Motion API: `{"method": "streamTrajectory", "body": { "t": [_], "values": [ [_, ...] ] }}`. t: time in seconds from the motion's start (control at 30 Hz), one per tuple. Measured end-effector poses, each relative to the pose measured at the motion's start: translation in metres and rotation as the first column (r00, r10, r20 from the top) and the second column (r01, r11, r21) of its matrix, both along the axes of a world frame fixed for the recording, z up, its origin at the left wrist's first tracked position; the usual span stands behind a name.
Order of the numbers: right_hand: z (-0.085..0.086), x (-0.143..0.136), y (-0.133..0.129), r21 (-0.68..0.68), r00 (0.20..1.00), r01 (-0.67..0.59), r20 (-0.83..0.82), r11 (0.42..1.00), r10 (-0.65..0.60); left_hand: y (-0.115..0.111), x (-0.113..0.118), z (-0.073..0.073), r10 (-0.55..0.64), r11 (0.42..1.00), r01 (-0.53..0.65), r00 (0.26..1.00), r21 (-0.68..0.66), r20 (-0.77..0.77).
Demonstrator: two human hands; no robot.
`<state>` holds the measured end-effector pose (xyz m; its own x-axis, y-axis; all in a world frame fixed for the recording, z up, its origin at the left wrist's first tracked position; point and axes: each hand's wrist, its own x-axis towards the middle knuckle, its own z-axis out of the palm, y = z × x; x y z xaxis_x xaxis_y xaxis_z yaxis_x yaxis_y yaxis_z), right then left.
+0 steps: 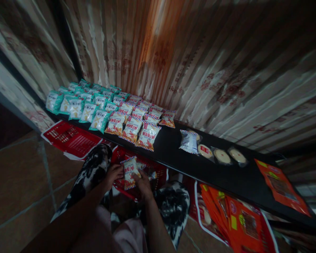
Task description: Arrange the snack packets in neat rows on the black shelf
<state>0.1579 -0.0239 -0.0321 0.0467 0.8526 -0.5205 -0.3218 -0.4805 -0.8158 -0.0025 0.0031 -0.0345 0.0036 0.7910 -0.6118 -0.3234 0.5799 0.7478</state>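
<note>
1. Over the red basket (162, 177), I hold a red-lettered packet (129, 169) in my right hand (143, 185), thumb across its front; my left hand (114, 175) touches its left edge, grip unclear.
2. I judge the step as readying it for the rows; next seems to call for a lift clear of the bench's (168, 149) front edge.
3. Matching packets (148, 136) crowd that edge; bare bench lies rightward, before the silvery packet (189, 141). Patterned trouser legs (173, 202) flank the basket.
</note>
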Motion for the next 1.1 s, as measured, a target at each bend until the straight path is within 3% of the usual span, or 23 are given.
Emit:
{"method": "streamTrajectory", "body": {
  "t": [0.2,0.43,0.7,1.1],
  "values": [
    [-0.004,0.0,0.0,0.098,0.982,-0.083,0.175,0.992,0.064,-0.004,0.004,0.007,-0.045,0.997,0.046,0.999,0.064,-0.015],
    [0.005,-0.003,-0.002,0.194,0.935,-0.166,0.342,0.967,0.092,-0.005,0.011,0.017,-0.045,0.999,0.045,0.999,0.004,-0.028],
    [0.009,-0.004,-0.003,0.31,0.796,-0.277,0.604,0.91,0.036,-0.007,0.014,0.014,-0.049,0.998,0.047,0.997,0.039,0.052],
    [0.017,-0.007,-0.007,0.368,0.765,-0.379,0.641,0.849,0.063,-0.014,0.019,0.037,-0.081,0.995,0.073,0.989,0.075,0.121]
  ]
}}
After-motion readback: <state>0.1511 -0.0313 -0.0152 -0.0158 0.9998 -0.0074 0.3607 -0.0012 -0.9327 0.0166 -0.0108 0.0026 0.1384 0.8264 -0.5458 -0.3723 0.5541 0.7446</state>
